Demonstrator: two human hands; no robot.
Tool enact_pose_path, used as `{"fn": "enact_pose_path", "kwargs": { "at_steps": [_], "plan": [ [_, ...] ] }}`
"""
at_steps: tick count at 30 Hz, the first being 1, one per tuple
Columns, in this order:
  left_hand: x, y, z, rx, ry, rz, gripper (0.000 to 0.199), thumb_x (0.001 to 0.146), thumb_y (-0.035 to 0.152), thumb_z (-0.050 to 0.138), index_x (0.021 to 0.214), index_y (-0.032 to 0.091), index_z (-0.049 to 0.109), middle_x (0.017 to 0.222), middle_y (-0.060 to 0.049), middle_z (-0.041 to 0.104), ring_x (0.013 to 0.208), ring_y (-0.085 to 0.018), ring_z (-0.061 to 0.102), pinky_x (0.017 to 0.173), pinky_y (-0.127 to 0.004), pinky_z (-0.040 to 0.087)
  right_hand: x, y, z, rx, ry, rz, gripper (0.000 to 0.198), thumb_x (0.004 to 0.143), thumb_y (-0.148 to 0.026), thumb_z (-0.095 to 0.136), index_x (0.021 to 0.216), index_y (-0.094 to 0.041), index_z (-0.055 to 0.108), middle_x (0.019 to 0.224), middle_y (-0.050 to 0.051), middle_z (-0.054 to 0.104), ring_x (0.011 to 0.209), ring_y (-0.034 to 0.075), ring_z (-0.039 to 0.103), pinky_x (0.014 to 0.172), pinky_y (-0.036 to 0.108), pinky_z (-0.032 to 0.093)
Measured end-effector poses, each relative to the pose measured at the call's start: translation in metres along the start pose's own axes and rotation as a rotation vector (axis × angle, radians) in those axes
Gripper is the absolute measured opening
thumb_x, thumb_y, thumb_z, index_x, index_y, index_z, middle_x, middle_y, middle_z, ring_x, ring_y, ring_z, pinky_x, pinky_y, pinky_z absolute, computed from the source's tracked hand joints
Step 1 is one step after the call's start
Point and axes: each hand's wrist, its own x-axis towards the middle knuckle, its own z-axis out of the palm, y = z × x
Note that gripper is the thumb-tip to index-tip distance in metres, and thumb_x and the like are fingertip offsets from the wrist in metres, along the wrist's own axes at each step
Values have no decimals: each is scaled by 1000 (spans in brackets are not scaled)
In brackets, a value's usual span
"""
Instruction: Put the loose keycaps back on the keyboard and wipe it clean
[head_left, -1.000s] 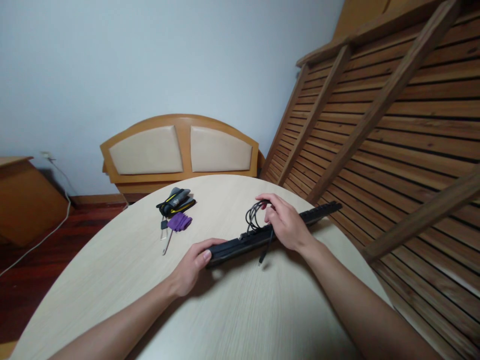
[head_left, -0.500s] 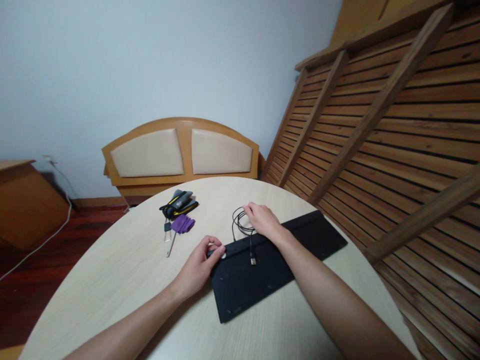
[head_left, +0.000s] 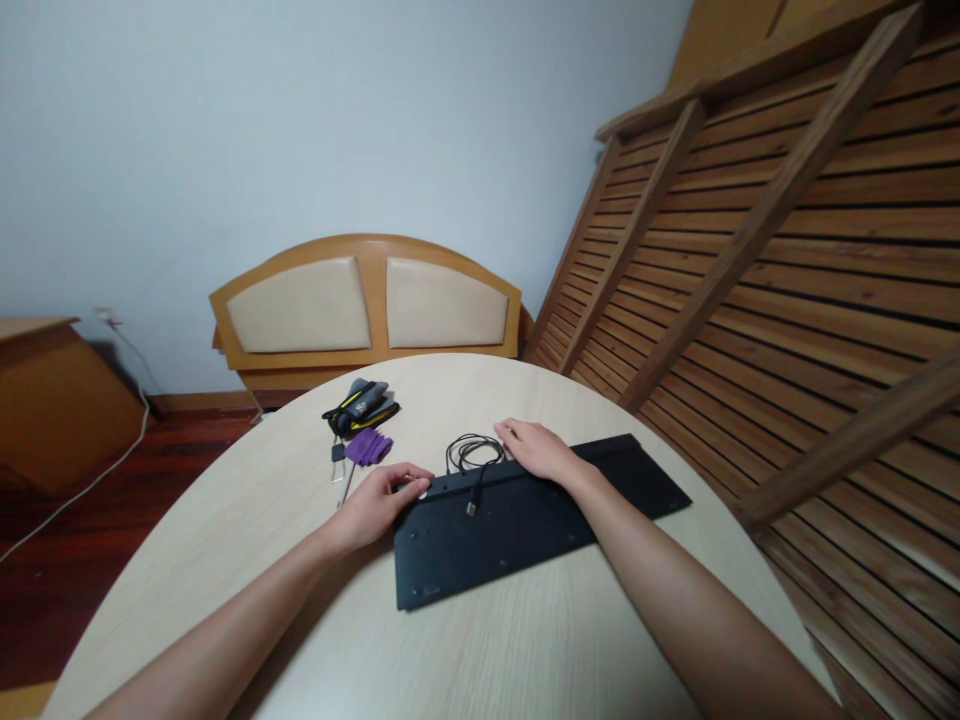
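Observation:
A black keyboard (head_left: pixel 487 545) lies underside up on the round table, with its long far edge away from me. My left hand (head_left: pixel 386 500) pinches its far left corner between thumb and fingers. Over the far edge, right of the middle, my right hand (head_left: pixel 536 450) grips the keyboard, its fingertips hidden partly behind the edge. Just left of those fingers is the coiled black cable (head_left: pixel 469 450). Its USB plug (head_left: pixel 472 507) hangs over onto the keyboard's underside.
Left on the pale table (head_left: pixel 247 560) lie a folded grey, black and yellow item (head_left: pixel 364 405), a purple cloth bundle (head_left: pixel 367 447) and a black binder clip (head_left: pixel 337 453). Beyond stands a padded headboard (head_left: pixel 300 305). A slatted wooden frame (head_left: pixel 787 300) leans at the right.
The keyboard has turned slightly and its left end has shifted left, with my left hand moving along. The cable coil and plug have moved left too; my right hand sits slightly lower.

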Motion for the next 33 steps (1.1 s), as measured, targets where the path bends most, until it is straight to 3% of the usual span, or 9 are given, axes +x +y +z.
{"fn": "enact_pose_path", "kwargs": {
  "at_steps": [5, 10, 13, 16, 20, 26, 30, 33],
  "plan": [
    [0, 4, -8, -11, 18, -111, 54, 68, 65, 72, 85, 14, 72, 83, -8, 75, 75, -24, 66, 68, -33, 49, -33, 24, -7, -38, 34, 13, 43, 103, -49, 34, 106, -22, 68, 109, 10, 75, 101, 27, 68, 79, 34, 45],
    [2, 2, -9, 132, 160, -72, 46, 72, 61, 65, 82, 16, 71, 76, -6, 73, 71, -24, 66, 66, -32, 50, -56, 36, -4, -44, 111, -68, 47, 100, -54, 38, 98, -20, 70, 103, 10, 74, 101, 27, 67, 90, 40, 46],
    [5, -3, -13, 296, 254, -14, 43, 79, 57, 56, 82, 17, 70, 80, -7, 74, 79, -27, 67, 73, -35, 51, -65, 37, -2, 16, 80, -191, 49, 98, -58, 42, 119, -21, 65, 119, 11, 70, 114, 28, 61, 104, 47, 40],
    [7, -8, -18, 374, 308, -11, 39, 83, 52, 51, 85, 18, 69, 86, -8, 74, 86, -29, 67, 80, -38, 49, -72, 38, -2, 42, -10, -318, 74, 85, -69, 58, 142, -24, 50, 139, 12, 58, 130, 31, 50, 119, 56, 20],
    [4, -10, -20, 548, 294, 3, 34, 89, 42, 44, 91, 19, 69, 91, -8, 74, 89, -30, 68, 82, -39, 49, -77, 41, -4, 68, -134, -409, 106, 65, -72, 75, 154, -29, 36, 151, 11, 45, 139, 37, 38, 122, 60, 7],
    [-7, 3, -7, 861, 238, 125, 36, 98, 43, 40, 101, 18, 67, 102, -11, 73, 95, -31, 67, 86, -45, 49, -79, 36, -7, 75, -239, -444, 114, 61, -66, 79, 157, -31, 29, 156, 12, 36, 144, 40, 30, 120, 63, 0],
    [-16, 12, 2, 956, 188, 264, 40, 93, 53, 53, 112, 18, 62, 110, -13, 70, 102, -32, 65, 91, -48, 50, -80, 32, -7, 80, -258, -448, 119, 57, -70, 80, 157, -31, 29, 156, 13, 34, 143, 42, 28, 120, 64, 4],
    [-20, 12, 5, 999, 167, 320, 36, 91, 52, 58, 107, 19, 60, 127, -15, 64, 113, -34, 62, 96, -51, 49, -81, 31, -6, 81, -254, -448, 121, 55, -72, 80, 157, -32, 28, 155, 13, 34, 143, 43, 28, 120, 64, 7]
  ]
}}
